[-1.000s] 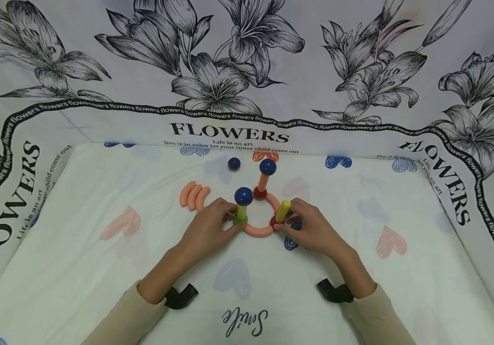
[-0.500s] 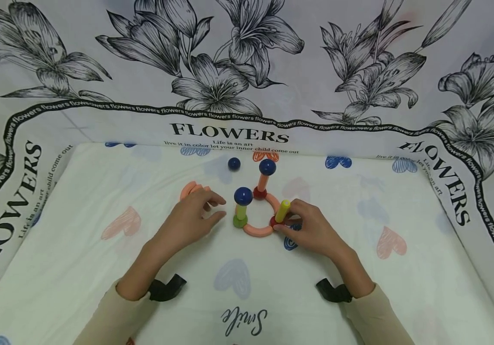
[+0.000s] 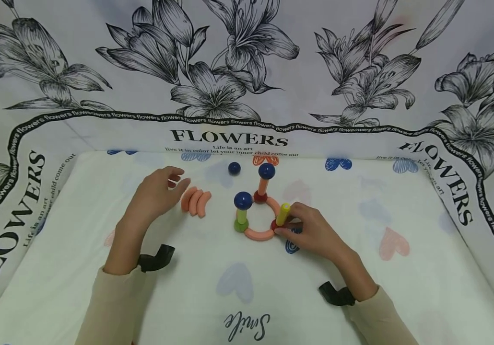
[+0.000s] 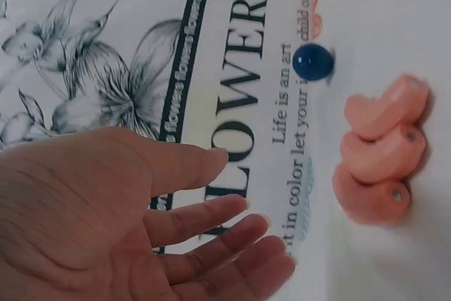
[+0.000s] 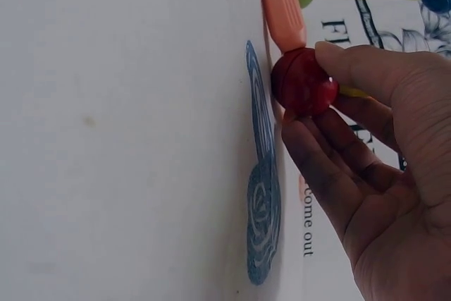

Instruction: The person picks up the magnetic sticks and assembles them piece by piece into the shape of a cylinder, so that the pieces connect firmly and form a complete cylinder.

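My right hand (image 3: 316, 230) pinches a red ball (image 5: 304, 82) at the front right of a ring of curved orange pieces (image 3: 260, 235). A yellow rod (image 3: 283, 214) stands up from that ball. At the ring's left, a green ball (image 3: 241, 225) bears a light green rod with a blue ball (image 3: 243, 201) on top. Behind, another red ball (image 3: 260, 197) carries an orange rod topped by a blue ball (image 3: 266, 171). My left hand (image 3: 154, 194) is raised with loosely bent fingers, holding nothing, just left of several loose curved orange pieces (image 3: 193, 202).
One loose blue ball (image 3: 234, 168) lies behind the ring. The white cloth (image 3: 238, 282) with printed hearts covers the surface, and a flower-printed sheet (image 3: 229, 139) borders it at the back and sides. Black wrist bands (image 3: 157, 259) sit on both wrists.
My left hand has let go of the green ball and moved left, past the loose curved pieces, uncovering them. The right hand keeps its hold on the red ball. The view has tilted slightly.
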Action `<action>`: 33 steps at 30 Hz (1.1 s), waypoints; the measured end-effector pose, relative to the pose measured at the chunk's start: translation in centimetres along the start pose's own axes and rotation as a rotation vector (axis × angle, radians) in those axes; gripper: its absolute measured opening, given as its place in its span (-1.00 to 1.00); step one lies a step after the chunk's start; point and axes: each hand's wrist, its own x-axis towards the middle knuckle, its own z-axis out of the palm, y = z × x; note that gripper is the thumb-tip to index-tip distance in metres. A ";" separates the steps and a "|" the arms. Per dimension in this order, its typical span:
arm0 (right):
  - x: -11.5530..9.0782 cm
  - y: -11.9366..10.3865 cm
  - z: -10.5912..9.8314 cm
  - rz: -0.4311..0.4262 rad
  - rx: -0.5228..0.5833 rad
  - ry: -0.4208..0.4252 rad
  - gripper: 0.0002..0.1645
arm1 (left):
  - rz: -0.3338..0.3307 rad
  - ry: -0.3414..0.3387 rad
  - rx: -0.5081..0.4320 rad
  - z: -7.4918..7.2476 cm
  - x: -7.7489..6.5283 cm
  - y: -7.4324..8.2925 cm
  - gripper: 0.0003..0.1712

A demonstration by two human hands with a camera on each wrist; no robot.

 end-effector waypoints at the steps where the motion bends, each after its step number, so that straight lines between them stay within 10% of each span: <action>1: 0.0 0.0 0.0 0.002 -0.001 0.001 -0.73 | 0.001 0.004 -0.003 0.0 0.2 -0.3 -0.39; 33: 0.2 -0.4 0.0 0.024 -0.028 -0.007 -0.72 | -0.015 -0.014 0.022 2.3 1.5 -3.1 -0.48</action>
